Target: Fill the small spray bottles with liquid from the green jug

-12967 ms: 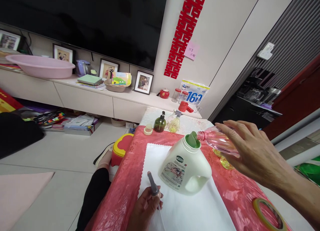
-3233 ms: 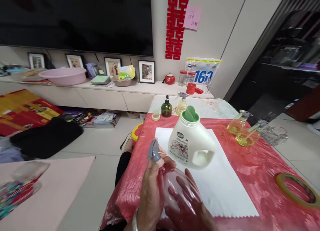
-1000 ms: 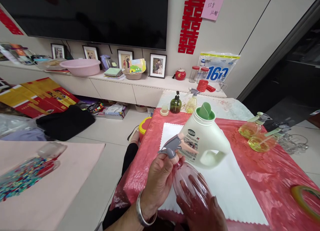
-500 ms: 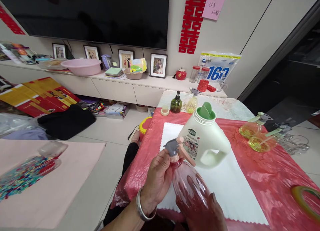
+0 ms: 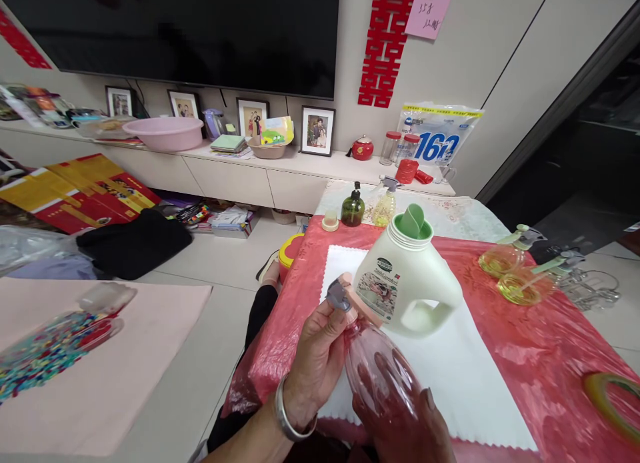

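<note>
A clear pink spray bottle [image 5: 383,366] is tilted in front of me, its grey and peach trigger head [image 5: 346,297] pointing up and to the left. My left hand [image 5: 317,356], with a silver bangle on the wrist, pinches the collar just under that head. Lower down, my right hand [image 5: 405,426] is wrapped around the bottle's base, its fingers visible through the plastic. Right behind the bottle stands a pale green detergent jug [image 5: 425,276] with a handle and an uncapped neck. Inside the neck sits a green spout [image 5: 413,221]. Beneath them is a white scalloped sheet [image 5: 480,376].
Red plastic [image 5: 540,343] covers the table. At its back are a cap [image 5: 330,221], a green pump bottle [image 5: 353,208] and a spray bottle [image 5: 385,206]. Spray bottles with yellow liquid [image 5: 520,286] stand right, near a tape roll [image 5: 613,403]. Colourful beads [image 5: 45,356] lie left.
The trigger head has turned on the bottle's neck, and its nozzle end points differently. My left fingers have shifted slightly with it; my right hand and the jug stay put.
</note>
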Action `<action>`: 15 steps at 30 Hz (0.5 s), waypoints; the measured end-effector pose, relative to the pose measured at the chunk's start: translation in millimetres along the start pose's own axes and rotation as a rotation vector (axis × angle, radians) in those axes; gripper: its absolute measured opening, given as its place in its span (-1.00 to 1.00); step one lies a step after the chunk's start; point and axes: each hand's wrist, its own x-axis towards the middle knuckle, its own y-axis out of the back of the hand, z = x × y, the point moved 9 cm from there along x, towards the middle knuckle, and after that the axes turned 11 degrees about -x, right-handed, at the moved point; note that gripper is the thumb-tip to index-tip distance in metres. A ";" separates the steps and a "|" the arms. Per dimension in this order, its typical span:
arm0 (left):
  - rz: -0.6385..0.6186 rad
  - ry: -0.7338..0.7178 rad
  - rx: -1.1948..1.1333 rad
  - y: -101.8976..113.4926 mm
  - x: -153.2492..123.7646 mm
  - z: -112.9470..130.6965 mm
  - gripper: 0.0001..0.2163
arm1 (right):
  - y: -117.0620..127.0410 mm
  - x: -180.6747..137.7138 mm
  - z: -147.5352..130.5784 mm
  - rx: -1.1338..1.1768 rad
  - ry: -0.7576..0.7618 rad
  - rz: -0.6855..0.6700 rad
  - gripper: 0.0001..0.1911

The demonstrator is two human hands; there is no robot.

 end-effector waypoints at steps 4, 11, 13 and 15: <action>0.098 0.015 -0.024 13.0 -2.7 -6.2 -0.76 | -4.3 -0.8 -19.3 -0.366 0.220 0.067 -0.35; -0.030 0.053 0.045 -1.3 -4.9 -1.9 -0.69 | -12.8 -5.5 16.7 0.288 -0.428 -0.025 -0.43; -0.039 0.072 0.048 -2.1 -5.3 -1.0 -0.63 | -21.6 -10.8 18.6 0.501 -0.578 -0.068 -0.26; -0.007 0.053 0.039 2.0 -5.2 1.7 -0.62 | -29.9 -11.9 13.0 0.689 -0.612 -0.095 -0.25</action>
